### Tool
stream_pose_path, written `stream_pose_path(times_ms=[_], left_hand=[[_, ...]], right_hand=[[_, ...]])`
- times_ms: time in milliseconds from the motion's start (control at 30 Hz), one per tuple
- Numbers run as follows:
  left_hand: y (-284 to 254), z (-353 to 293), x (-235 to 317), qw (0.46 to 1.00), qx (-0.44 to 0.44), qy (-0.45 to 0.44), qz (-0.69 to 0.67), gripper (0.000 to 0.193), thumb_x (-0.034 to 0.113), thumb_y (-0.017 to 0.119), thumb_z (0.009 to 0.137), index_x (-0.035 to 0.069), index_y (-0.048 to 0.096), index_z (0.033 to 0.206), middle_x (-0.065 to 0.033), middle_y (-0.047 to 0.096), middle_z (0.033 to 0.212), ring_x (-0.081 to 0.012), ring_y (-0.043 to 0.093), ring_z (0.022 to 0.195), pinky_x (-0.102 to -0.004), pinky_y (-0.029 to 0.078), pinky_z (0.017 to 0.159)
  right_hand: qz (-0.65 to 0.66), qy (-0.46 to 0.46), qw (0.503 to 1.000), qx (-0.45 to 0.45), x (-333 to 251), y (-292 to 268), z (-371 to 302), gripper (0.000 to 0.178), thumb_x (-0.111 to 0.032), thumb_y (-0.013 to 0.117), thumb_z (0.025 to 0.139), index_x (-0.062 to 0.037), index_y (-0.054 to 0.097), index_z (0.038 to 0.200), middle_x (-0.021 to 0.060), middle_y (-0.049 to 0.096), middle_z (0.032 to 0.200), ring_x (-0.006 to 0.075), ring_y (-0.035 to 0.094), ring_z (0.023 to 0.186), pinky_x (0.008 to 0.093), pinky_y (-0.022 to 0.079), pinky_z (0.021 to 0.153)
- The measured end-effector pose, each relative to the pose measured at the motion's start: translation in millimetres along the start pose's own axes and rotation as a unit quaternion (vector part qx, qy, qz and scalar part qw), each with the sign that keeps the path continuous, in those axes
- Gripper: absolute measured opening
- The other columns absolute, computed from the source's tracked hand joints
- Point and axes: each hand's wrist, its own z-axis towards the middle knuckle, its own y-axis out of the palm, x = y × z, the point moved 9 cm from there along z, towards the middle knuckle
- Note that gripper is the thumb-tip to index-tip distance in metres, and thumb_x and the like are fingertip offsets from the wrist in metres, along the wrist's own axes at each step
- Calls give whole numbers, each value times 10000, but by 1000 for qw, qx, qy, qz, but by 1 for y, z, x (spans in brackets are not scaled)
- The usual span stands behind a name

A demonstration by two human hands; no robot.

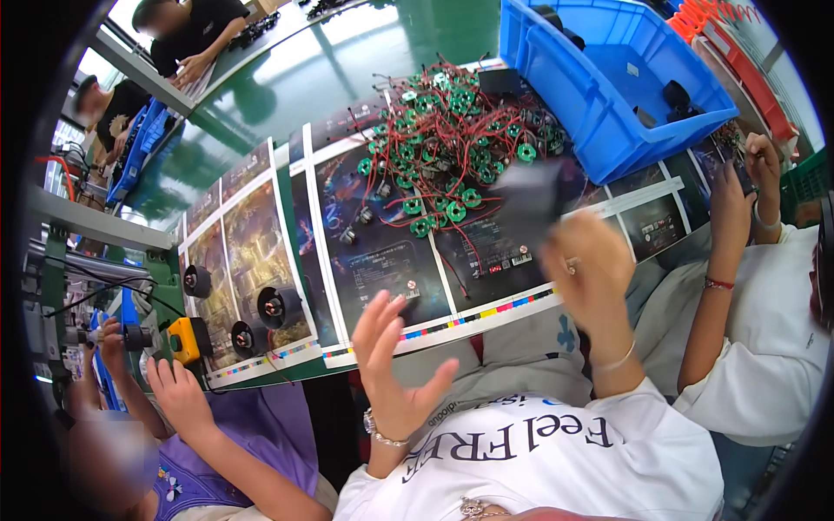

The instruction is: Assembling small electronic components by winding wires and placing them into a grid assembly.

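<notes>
My left hand (395,365) is raised over the near edge of the table, its fingers spread and nothing in them. Further right, my right hand (595,265) is closed around a dark, blocky part (530,198), smeared by motion, so I cannot make out its exact kind. Just beyond that part lies a heap of green ring-shaped circuit boards (456,208) with tangled red and black wires. Small metal cylinders (365,214) lie at the heap's left side. Printed sheets (382,269) cover the tabletop beneath.
A blue bin (612,148) with several black parts stands far right. Black round housings (276,306) sit on the left sheet, near a yellow-and-black box (184,340). A co-worker's hands (734,204) work at right; another's hand (180,398) is at left, beside a machine.
</notes>
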Motion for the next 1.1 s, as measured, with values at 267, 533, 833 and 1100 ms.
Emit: stream_pose_path(times_ms=[267,533,833,1100], left_hand=[[6,0,-31,992,-123,-25,-9,696,31,772,674,79,460,1294,-160,516,1258,-274,599,976,-376,518,839],[11,8,-47,981,-117,-103,-116,658,-62,722,681,48,450,1270,-153,482,1270,-246,621,934,-351,531,826],[13,7,-43,984,-149,-69,-72,684,-117,625,651,50,420,1283,-161,466,1289,-296,616,982,-380,521,878],[15,4,-42,979,-159,-85,-99,679,-127,602,644,43,420,1275,-173,446,1299,-309,584,1034,-405,514,905]], right_hand=[[106,-25,984,-140,-33,46,-29,308,16,677,718,-73,676,1013,50,654,914,180,613,719,271,512,637],[-169,134,968,-128,74,34,-5,283,-52,656,818,-37,611,1096,88,672,844,207,558,545,295,437,530],[-226,162,947,-161,83,37,-9,182,-36,647,826,-49,638,1008,38,630,705,153,454,490,288,389,512],[-239,88,961,-109,62,43,-4,86,-59,655,824,-62,613,899,33,636,700,172,484,486,296,396,507]])
